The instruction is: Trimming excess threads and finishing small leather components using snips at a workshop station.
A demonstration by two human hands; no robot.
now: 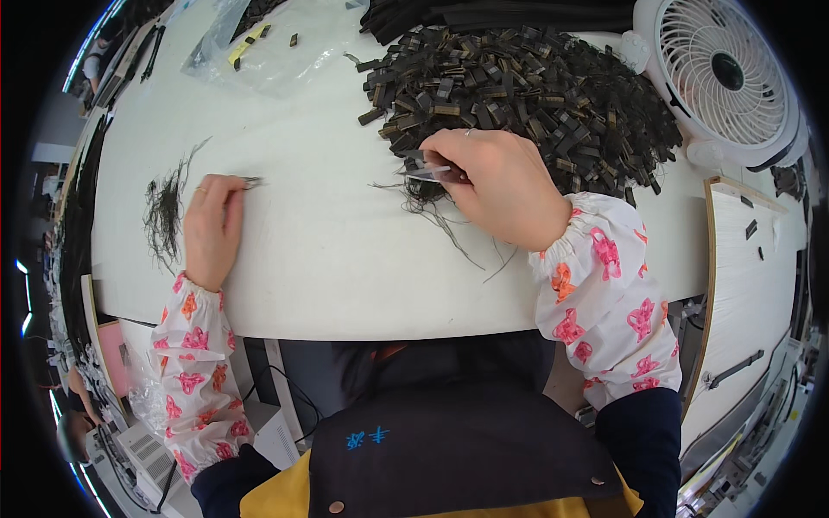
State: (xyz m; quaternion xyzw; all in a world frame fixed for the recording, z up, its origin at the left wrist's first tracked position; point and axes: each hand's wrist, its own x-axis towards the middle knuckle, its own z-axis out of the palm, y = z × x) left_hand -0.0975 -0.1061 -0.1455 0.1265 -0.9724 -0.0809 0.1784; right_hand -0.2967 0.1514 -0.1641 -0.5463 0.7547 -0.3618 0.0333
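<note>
gripping small snips [429, 170] in right hand [496, 186], left hand [211, 226] palm-down

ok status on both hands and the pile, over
Right hand pinching small metal snips at heap of dark rectangular clips. Left hand flat beside clump of cut black threads. Nothing blocking.
</note>
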